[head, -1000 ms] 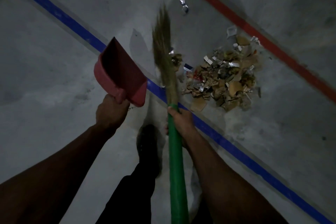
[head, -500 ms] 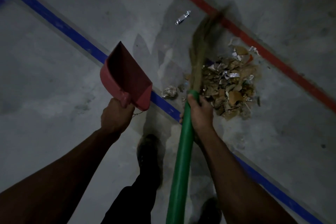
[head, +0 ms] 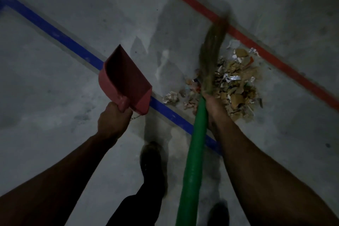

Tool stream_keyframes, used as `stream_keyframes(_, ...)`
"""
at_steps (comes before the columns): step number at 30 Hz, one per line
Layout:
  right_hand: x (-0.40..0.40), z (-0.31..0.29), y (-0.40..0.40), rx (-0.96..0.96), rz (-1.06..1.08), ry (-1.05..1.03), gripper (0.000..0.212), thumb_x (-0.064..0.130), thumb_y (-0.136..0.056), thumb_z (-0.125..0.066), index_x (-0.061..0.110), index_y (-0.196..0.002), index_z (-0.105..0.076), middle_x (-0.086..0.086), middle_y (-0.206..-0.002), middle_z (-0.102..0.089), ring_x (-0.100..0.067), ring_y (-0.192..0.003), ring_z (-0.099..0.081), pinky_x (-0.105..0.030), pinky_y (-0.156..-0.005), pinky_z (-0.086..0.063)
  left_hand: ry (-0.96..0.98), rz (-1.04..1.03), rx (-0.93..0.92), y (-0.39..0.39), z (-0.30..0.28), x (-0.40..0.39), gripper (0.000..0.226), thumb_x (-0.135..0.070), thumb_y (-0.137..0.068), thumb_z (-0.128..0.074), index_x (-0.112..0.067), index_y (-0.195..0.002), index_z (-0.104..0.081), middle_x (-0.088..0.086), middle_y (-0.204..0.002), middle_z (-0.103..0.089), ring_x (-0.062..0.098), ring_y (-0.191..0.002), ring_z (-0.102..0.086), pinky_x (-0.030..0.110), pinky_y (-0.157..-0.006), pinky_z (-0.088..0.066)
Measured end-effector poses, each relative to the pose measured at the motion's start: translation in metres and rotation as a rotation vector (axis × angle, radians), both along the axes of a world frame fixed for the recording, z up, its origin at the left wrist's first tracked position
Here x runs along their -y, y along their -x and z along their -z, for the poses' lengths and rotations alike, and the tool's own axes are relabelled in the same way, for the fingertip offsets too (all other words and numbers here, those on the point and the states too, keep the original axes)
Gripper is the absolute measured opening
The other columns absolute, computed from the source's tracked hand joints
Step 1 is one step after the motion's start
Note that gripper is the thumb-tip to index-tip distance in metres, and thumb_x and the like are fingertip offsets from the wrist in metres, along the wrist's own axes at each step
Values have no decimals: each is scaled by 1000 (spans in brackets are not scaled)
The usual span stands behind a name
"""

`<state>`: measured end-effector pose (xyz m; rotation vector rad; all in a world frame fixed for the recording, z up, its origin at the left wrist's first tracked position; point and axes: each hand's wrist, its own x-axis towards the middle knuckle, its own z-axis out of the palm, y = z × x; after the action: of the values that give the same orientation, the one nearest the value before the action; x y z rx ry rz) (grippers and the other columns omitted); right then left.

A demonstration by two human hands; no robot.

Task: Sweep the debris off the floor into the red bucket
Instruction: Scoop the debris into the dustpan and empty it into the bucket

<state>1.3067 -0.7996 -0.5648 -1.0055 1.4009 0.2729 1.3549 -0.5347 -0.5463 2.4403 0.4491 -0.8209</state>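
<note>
Green-handled broom (head: 197, 130), gripped in the right hand (head: 213, 110), has swung from the blue line across the debris pile (head: 236, 86) toward the red line, gathering strays. Left hand (head: 112, 121) holds the red dustpan (head: 126, 80) aloft; no bucket visible.

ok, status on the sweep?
Left hand grips red plastic dustpan, off floor. Right hand grips green-handled straw broom. Cardboard-and-paper debris pile unswept.
</note>
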Motion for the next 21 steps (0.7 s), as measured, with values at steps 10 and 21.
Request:
stream_keyframes(10,10,-73,105,13,-50,112,21,26,-96,-59,7,-104,-63,-14,-75,-63,-19,-45,-57,-27,-42,-48,-36,27,0,17,-18,14,27,-34,-81,-57,-8,-88,-54,8,-72,-57,27,-66,-57,29,-52,-33)
stream_keyframes(21,-72,-43,164,-39,-615,-50,19,28,-91,-62,16,-106,-64,-12,-80,-67,-28,-62,-69,-37,-53,-56,-151,104,-24,52,-25,16,43,-35,-83,-57,-1,-109,-57,25,-100,-65,39,-86,-63,37,-68,-44)
